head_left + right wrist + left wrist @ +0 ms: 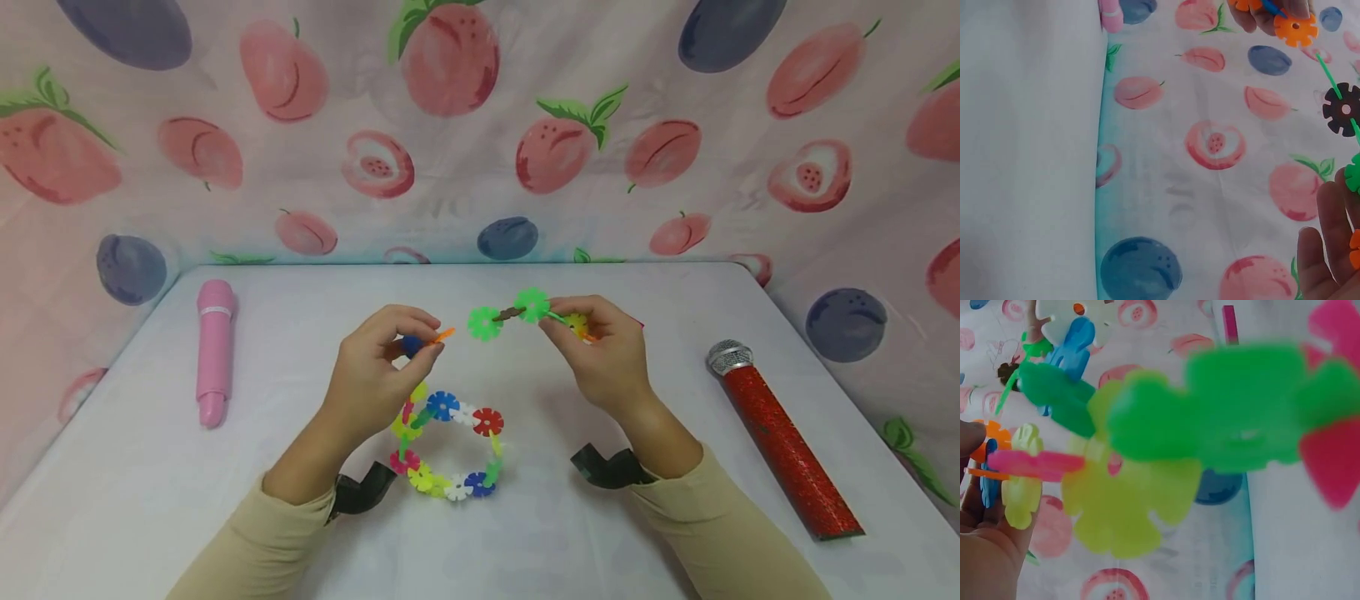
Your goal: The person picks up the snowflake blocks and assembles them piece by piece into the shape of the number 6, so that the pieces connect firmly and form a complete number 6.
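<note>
My left hand (375, 371) pinches an orange notched flower disc (446, 335) at the end of a chain of interlocking plastic discs. A blue disc (412, 345) sits beside it among the fingers. From there the chain (442, 406) hangs below the hand in a loop of several colours. In the left wrist view a yellow disc (1129, 512) and a blurred green one (1229, 406) loom close. Between thumb and fingers my right hand (611, 354) holds a shorter chain, its green end disc (484, 323) pointing at the orange one across a small gap. A brown disc (510, 313) links two green ones.
A pink microphone-shaped toy (215, 350) lies on the white table (285, 300) at left. On the right is a red glittery microphone (787, 450) with a silver head. Black curved pieces (363, 490) stick out at both wrists. Fruit-print cloth (450, 208) rises behind the table.
</note>
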`<state>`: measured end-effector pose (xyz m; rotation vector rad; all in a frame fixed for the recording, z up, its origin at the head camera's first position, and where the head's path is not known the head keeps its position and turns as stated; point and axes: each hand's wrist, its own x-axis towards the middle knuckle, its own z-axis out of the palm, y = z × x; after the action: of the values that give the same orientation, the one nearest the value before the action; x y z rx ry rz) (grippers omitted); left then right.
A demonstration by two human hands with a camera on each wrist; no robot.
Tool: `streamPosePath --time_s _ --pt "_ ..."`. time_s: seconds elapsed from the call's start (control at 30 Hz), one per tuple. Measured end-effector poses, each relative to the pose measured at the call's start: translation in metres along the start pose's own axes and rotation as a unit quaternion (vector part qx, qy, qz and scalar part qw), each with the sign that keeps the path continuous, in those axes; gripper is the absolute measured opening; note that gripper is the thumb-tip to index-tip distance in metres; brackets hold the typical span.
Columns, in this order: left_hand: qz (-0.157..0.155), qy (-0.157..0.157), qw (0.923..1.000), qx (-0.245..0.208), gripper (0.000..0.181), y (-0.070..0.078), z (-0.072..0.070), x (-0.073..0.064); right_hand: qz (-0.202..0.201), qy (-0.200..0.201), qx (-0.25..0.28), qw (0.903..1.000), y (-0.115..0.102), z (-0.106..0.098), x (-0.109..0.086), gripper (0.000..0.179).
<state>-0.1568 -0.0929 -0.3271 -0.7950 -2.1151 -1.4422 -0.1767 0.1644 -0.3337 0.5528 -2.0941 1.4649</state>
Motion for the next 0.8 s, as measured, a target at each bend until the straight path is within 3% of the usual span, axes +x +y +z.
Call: streamPosePath --time_s 0.2,0.5,0.8 --pt "0.037 0.013 0.9991 -0.015 0.021 0.001 0.006 -0.002 -0.025 -0.005 0.018 0.9995 -0.006 -0.001 -0.001 0.016" --pt "0.114 0.021 0.9931 0.020 0.024 0.001 0.009 -0.002 -0.072 -0.007 0.031 0.9969 -0.009 0.000 0.000 0.017" --pt "0.142 0.030 0.9891 0.026 0.017 0.004 0.013 -0.002 -0.099 -0.021 0.032 0.9943 -0.011 -0.002 -0.003 0.019"
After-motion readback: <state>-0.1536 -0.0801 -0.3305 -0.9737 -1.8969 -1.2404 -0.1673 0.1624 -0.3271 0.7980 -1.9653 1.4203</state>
